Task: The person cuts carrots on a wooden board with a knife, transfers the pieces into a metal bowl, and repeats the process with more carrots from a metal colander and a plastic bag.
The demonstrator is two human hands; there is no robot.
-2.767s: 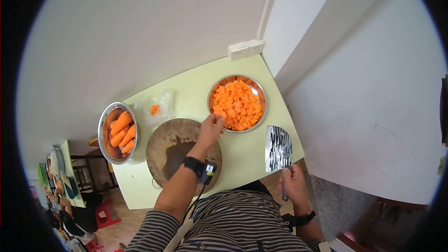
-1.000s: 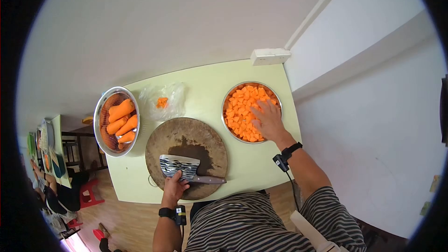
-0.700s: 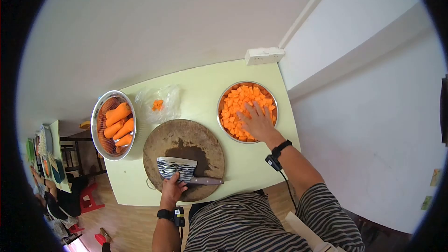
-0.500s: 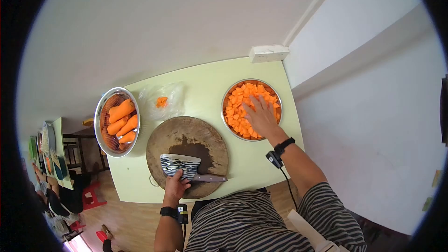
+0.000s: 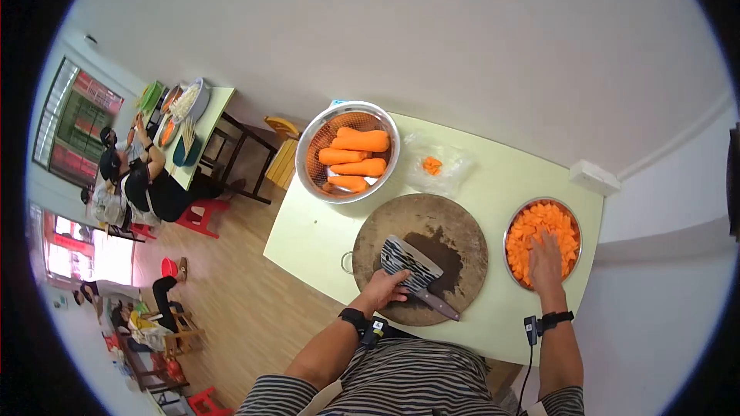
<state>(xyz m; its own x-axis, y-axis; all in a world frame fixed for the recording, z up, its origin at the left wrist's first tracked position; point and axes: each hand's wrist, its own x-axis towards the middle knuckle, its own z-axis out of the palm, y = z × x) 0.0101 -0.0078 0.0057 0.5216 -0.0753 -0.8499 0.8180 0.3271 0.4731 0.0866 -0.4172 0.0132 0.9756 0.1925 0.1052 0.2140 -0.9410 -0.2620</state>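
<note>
Table (image 5: pixel 308 235): we are looking down on a pale green top running from the centre to the right of the frame, bearing everything below.
Chopping board (image 5: pixel 462 219): we are judging this round wooden slab, at centre, heavy and stiff; a damp dark patch is showing mid-board.
Colander (image 5: pixel 299 156): it is sitting above and left of the board, holding whole carrots (image 5: pixel 358 141), which are probably firm and slick.
Bowl (image 5: pixel 507 237): this steel bowl at right is brimming with diced carrot (image 5: pixel 539 227), loose, wet-looking cubes best scooped rather than pinched.
Cleaver (image 5: pixel 412 262): it is lying flat on the board's near side. We reckon it is weighty, rigid and sharp, and best taken by its handle (image 5: pixel 441 306), which is pointing lower right.
Bag (image 5: pixel 451 173): this thin, limp plastic is lying above the board.
Left hand (image 5: pixel 385 289): we are resting it against the blade's near edge with fingers curled; we cannot tell whether it is gripping.
Right hand (image 5: pixel 545 262): we are spreading it palm down on the cubes, holding nothing.
</note>
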